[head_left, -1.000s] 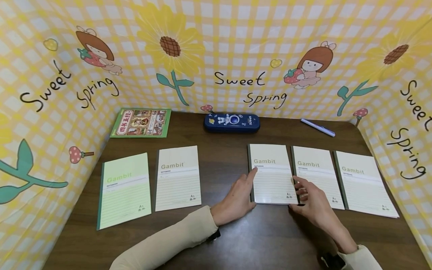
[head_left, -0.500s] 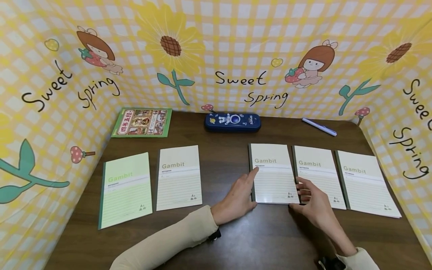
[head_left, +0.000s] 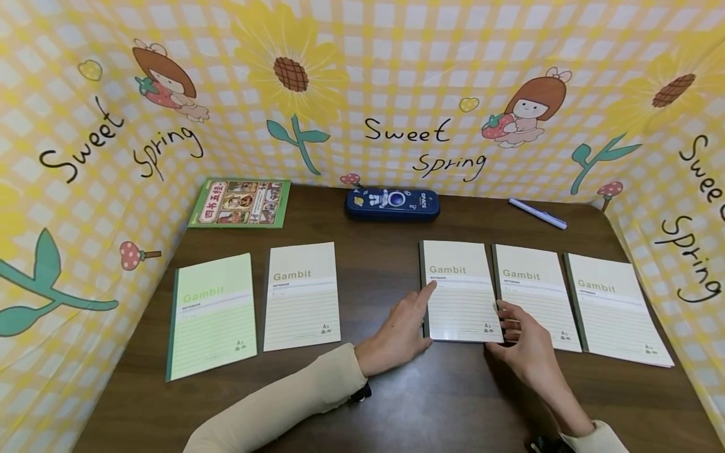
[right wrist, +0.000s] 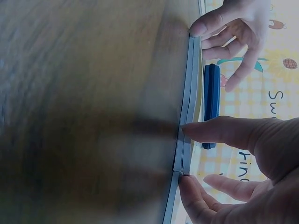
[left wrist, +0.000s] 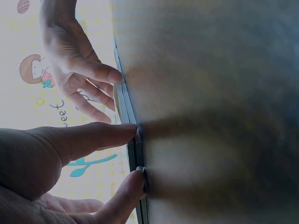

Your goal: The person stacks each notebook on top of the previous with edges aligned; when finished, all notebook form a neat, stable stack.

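Both hands touch the sides of a cream Gambit notebook (head_left: 461, 305) lying flat on the table, right of centre in the head view. My left hand (head_left: 396, 332) has its thumb and index finger against the dark spine side, fingers fairly straight. At the near right corner, my right hand (head_left: 531, 345) sets its thumb on the front edge and loosely bent fingers along the right side. From the left wrist, the edge under the fingertips (left wrist: 131, 134) shows more than one layer. A second cream notebook (head_left: 527, 267) lies immediately right, partly behind the right hand.
Further right lies another cream notebook (head_left: 612, 308). On the left are a cream notebook (head_left: 303, 302) and a green one (head_left: 214, 314). Along the back stand a green picture-covered book (head_left: 240, 202), a blue pencil case (head_left: 393, 205) and a pen (head_left: 537, 213). Patterned cloth (head_left: 396, 69) walls the table.
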Tool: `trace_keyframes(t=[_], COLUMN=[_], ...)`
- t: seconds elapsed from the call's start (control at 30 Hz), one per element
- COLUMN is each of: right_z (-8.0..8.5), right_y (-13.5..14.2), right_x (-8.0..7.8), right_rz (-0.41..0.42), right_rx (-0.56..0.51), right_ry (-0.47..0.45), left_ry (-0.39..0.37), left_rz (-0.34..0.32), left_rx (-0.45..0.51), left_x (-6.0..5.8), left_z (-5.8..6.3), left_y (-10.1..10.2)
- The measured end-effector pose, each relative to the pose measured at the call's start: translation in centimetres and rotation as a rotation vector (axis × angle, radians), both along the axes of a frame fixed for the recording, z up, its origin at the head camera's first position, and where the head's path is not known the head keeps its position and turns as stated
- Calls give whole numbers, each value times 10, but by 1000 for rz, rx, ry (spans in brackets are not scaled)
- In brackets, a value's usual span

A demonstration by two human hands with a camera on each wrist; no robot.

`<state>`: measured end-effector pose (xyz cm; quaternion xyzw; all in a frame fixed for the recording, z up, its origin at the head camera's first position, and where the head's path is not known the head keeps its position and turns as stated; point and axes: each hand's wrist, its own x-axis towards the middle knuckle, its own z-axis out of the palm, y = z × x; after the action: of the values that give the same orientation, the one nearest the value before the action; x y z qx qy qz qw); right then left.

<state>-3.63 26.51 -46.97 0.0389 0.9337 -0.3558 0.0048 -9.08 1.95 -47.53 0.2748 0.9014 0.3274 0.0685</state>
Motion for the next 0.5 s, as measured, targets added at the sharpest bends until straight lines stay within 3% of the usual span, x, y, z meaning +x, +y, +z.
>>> trace_keyframes(t=[0.5], right_z=[-1], right_y=[0], right_x=[1], right_rz=[2], right_rx=[19], right_ry=[-3], left_ry=[-27], left_rz=[-11], left_rx=[-19], left_x=[0], left_z=[2], left_y=[0])
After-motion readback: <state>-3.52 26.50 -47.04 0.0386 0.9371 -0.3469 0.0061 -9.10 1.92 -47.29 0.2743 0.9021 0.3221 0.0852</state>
